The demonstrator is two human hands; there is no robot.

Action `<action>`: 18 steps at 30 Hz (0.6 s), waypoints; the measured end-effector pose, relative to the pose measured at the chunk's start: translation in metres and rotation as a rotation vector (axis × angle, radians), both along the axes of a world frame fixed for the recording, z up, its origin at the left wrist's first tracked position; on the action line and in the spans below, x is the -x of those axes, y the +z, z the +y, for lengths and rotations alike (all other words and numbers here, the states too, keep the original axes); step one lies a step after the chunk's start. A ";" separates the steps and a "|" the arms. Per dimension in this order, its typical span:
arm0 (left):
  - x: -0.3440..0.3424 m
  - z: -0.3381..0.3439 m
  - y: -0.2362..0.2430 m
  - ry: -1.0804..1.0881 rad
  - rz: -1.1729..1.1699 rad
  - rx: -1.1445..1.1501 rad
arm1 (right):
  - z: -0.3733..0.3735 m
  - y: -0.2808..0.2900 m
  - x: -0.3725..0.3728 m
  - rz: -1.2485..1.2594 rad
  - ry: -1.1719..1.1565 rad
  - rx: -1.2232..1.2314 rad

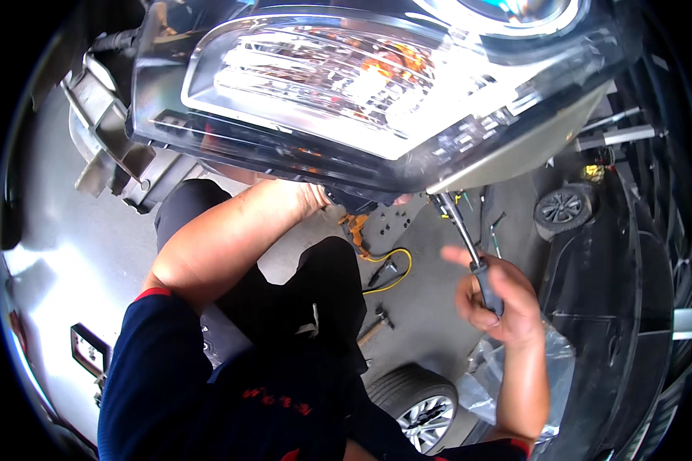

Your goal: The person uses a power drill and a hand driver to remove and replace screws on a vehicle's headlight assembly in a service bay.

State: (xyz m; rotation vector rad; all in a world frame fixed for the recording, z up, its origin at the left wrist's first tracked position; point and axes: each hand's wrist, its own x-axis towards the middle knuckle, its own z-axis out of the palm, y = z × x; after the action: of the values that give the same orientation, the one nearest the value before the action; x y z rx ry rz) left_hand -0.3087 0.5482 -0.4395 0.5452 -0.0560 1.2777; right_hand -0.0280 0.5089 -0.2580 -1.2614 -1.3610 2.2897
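A large clear headlight (307, 92) fills the top of the view, its long axis running left to right. The left hand (309, 197) reaches to its lower edge, fingers mostly hidden, so I cannot tell their grip. Below its right part, the right hand (507, 300) has its fingers closed around the handle of a screwdriver (461, 227), one finger stretched out beside the shaft. The screwdriver slants up and left, its upper end at the headlight's edge.
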 end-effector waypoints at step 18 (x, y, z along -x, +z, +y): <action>0.013 0.022 -0.023 -0.180 0.114 0.340 | -0.012 -0.023 -0.011 -0.264 0.185 -0.830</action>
State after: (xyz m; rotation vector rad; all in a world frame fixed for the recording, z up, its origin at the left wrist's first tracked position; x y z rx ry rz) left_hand -0.3218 0.5704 -0.4625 0.3105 0.2003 1.0501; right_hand -0.0172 0.4967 -0.2814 -1.1707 -2.2530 1.3588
